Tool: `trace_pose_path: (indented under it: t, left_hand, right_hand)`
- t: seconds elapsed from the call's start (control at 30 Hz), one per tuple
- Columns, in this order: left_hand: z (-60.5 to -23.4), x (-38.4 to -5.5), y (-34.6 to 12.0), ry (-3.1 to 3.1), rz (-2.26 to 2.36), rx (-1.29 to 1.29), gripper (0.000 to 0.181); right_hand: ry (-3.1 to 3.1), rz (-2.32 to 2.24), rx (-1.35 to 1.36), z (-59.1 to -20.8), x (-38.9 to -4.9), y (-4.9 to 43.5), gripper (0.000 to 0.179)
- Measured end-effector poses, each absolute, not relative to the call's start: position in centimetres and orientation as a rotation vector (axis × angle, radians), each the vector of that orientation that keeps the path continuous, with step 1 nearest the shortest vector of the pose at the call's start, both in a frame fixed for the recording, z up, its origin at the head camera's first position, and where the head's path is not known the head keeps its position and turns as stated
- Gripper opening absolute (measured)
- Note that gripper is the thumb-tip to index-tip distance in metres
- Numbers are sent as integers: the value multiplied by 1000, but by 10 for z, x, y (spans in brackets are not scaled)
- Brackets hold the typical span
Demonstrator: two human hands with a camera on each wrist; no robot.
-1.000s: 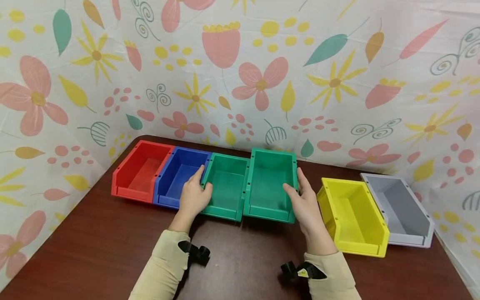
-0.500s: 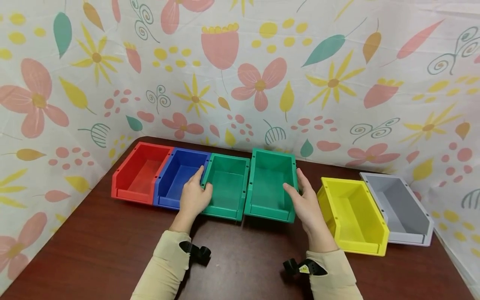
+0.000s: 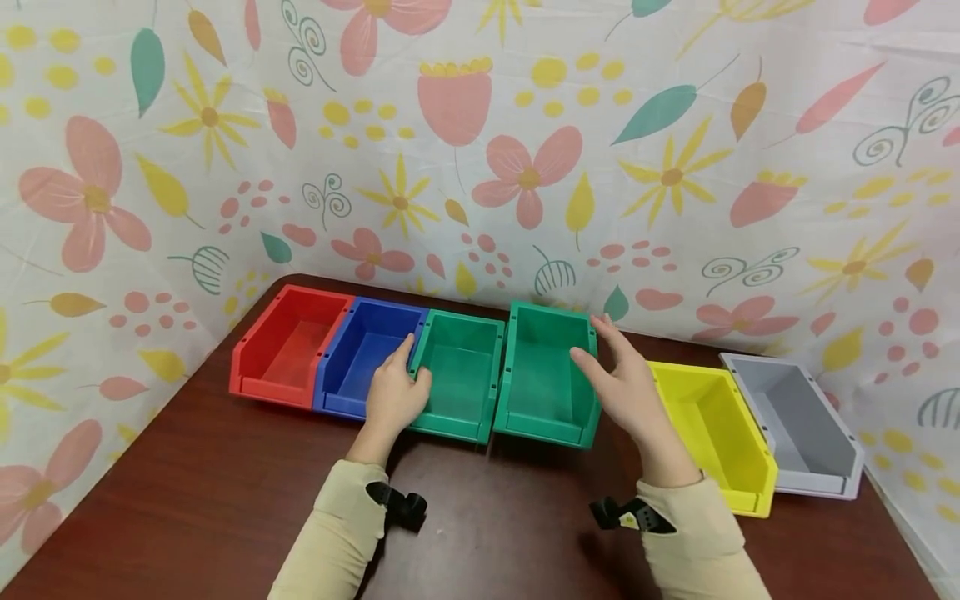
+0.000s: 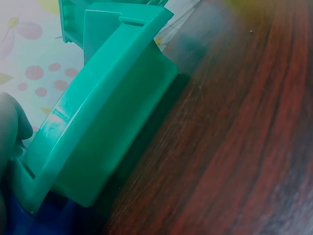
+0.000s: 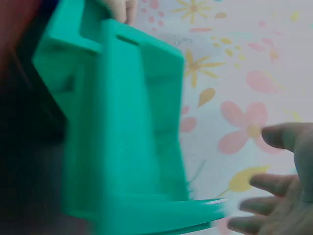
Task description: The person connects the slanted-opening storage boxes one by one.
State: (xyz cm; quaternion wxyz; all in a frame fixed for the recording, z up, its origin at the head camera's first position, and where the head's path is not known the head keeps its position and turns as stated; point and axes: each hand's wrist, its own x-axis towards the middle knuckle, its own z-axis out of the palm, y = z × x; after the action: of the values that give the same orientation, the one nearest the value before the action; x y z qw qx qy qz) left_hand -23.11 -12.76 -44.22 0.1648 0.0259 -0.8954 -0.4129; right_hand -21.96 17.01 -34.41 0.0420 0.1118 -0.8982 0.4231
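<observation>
Two green storage bins stand side by side mid-table in the head view. My left hand (image 3: 396,398) pinches the left wall of the left green bin (image 3: 457,383), with the thumb over its inner side. In the left wrist view that bin's front lip (image 4: 83,105) fills the left half. The right green bin (image 3: 543,379) sits slightly higher than its neighbour. Beside its right wall is my right hand (image 3: 633,387), fingers spread and holding nothing. The right wrist view has those fingers (image 5: 266,203) apart from the green bin, which is blurred there.
A blue bin (image 3: 371,350) adjoins the left green one, and a red bin (image 3: 288,354) adjoins the blue. To the right stand a yellow bin (image 3: 716,433) and a grey bin (image 3: 802,425). A flowered cloth (image 3: 450,192) hangs behind the dark wooden table (image 3: 480,517).
My right hand has let go of the right green bin and drawn back to the right, fingers spreading. The left hand keeps its hold. The head view has shifted slightly.
</observation>
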Motion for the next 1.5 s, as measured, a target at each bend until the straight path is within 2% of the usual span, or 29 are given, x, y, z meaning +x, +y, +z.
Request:
trace_pose_path:
  t: [0.23, 0.5, 0.9, 1.5]
  left_hand:
    - [-446, -227, -126, -2571, -1201, 87, 60]
    - [-457, -220, -127, -2558, -1208, 113, 60]
    - [-453, -224, -127, -2516, -1205, 66, 59]
    - [-445, -233, -127, -2519, -1179, 60, 58]
  right_hand:
    - [-3045, 907, 676, -316, -232, 162, 72]
    - [-3220, 737, 922, -316, -253, 148, 84]
    - [-3391, 535, 969, -310, -282, 127, 110]
    - [-3455, 415, 933, -310, -295, 118, 114]
